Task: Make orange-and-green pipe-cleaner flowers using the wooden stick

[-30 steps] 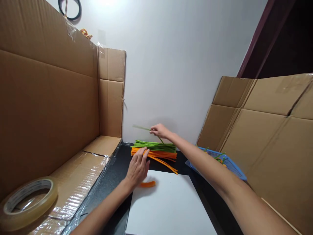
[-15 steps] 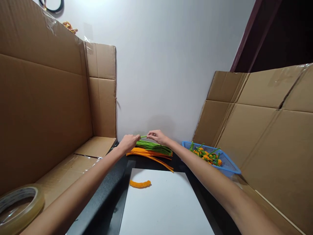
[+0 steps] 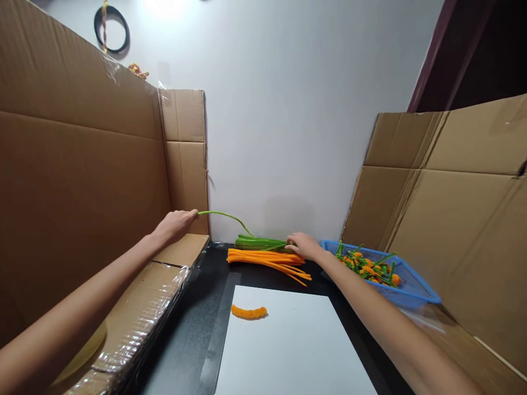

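Observation:
My left hand (image 3: 178, 224), raised at the left, pinches one end of a green pipe cleaner (image 3: 224, 214). That stem arches rightward and down to a bundle of green pipe cleaners (image 3: 257, 243) near the wall. At the bundle's right end, my right hand (image 3: 304, 245) has its fingers and thumb curled over the stems, its fingertips partly hidden. Orange pipe cleaners (image 3: 263, 257) lie just in front, their right ends fanned out. A short, curved, fluffy orange strip (image 3: 249, 313) rests on the white sheet (image 3: 292, 345).
On the right stands a blue basket (image 3: 418, 282) with several orange and green pipe-cleaner pieces (image 3: 368, 267). Cardboard panels rise at the left (image 3: 82, 181) and right (image 3: 461, 219). A tape roll (image 3: 84, 351) is partly behind my left forearm.
My left hand has moved left and slightly up, drawing the green pipe cleaner out from the bundle. My right hand has lowered to the bundle's right end. The view has shifted.

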A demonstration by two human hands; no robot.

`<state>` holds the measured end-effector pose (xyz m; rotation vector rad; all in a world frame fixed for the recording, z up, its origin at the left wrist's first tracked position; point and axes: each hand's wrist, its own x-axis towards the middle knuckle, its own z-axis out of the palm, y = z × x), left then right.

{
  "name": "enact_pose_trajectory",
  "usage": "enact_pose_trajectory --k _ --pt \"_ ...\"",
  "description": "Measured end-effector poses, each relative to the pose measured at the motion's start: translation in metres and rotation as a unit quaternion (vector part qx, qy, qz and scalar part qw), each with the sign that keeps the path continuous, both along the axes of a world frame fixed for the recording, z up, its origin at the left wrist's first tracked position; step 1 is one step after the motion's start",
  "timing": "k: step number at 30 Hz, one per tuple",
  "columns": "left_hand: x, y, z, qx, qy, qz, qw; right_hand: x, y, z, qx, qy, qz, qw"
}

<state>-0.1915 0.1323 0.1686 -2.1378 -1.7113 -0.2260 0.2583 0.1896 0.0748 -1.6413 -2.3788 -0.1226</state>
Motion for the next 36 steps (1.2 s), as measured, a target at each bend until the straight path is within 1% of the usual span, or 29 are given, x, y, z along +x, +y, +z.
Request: enact_pose_trajectory --k 2,5,8,11,12,14,16,18,19,20,21,22,23,24,25,27,28,30,32,33,34,35,36 --pt "0.014 -0.006 -0.002 -0.004 -0.011 -0.008 1.0 -0.007 -0.001 0.0 0.001 -0.009 -0.02 1.0" --pt "0.027 -0.013 -0.002 0.001 -0.012 -0.021 1.0 -0.011 -0.003 0.002 0.007 0.008 -0.084 0.996" --pt "0.032 -0.02 0.0 0.005 -0.001 -0.034 0.999 -0.013 -0.004 0.009 0.035 0.063 -0.134 0.988" --pt "0.037 -0.029 0.0 0.001 0.016 -0.038 0.999 -0.022 -0.004 0.02 0.092 0.153 -0.147 0.973" --pt "0.038 -0.032 -0.001 -0.001 0.017 -0.038 0.999 -0.028 -0.005 0.023 0.103 0.187 -0.142 0.966" --pt "0.043 -0.038 -0.002 -0.006 0.006 -0.036 0.999 -0.043 -0.01 0.026 0.097 0.254 -0.116 0.955" --pt "0.051 -0.045 -0.004 -0.015 -0.017 -0.036 0.999 -0.064 -0.024 0.023 0.055 0.312 -0.053 0.947" --pt "0.062 -0.053 -0.009 -0.032 -0.035 -0.043 0.998 -0.086 -0.048 0.016 0.016 0.366 0.009 0.93" --pt "0.069 -0.059 -0.012 -0.046 -0.039 -0.05 0.997 -0.096 -0.063 0.012 -0.003 0.411 0.049 0.91" --pt "0.077 -0.066 -0.017 -0.06 -0.038 -0.057 0.996 -0.105 -0.078 0.009 -0.049 0.541 0.106 0.833" --pt "0.085 -0.074 -0.022 -0.066 -0.033 -0.074 0.995 -0.111 -0.094 0.007 -0.087 0.65 0.142 0.741" --pt "0.093 -0.084 -0.029 -0.083 -0.029 -0.085 0.993 -0.114 -0.109 0.006 -0.107 0.73 0.153 0.657" --pt "0.101 -0.094 -0.036 -0.1 -0.026 -0.096 0.99 -0.114 -0.122 0.008 -0.117 0.783 0.15 0.592" --pt "0.108 -0.106 -0.045 -0.124 -0.023 -0.106 0.986 -0.111 -0.134 0.01 -0.116 0.816 0.141 0.548" --pt "0.115 -0.117 -0.053 -0.136 -0.021 -0.11 0.984 -0.106 -0.144 0.012 -0.115 0.834 0.135 0.522" --pt "0.127 -0.14 -0.071 -0.152 -0.034 -0.129 0.979 -0.091 -0.16 0.016 -0.12 0.85 0.127 0.497" --pt "0.132 -0.15 -0.079 -0.161 -0.041 -0.146 0.975 -0.084 -0.167 0.017 -0.129 0.863 0.115 0.475" --pt "0.143 -0.167 -0.095 -0.181 -0.042 -0.173 0.967 -0.069 -0.176 0.015 -0.155 0.893 0.082 0.414" --pt "0.154 -0.178 -0.109 -0.198 -0.058 -0.177 0.962 -0.056 -0.181 0.008 -0.166 0.92 0.051 0.352" --pt "0.158 -0.181 -0.116 -0.208 -0.066 -0.175 0.96 -0.05 -0.181 0.003 -0.163 0.929 0.039 0.331" --pt "0.162 -0.183 -0.122 -0.216 -0.074 -0.173 0.958 -0.045 -0.181 -0.002 -0.154 0.935 0.032 0.319" --pt "0.166 -0.183 -0.127 -0.224 -0.08 -0.173 0.956 -0.04 -0.18 -0.007 -0.143 0.937 0.027 0.316" --pt "0.169 -0.183 -0.133 -0.232 -0.086 -0.173 0.953 -0.035 -0.178 -0.012 -0.137 0.937 0.025 0.32"
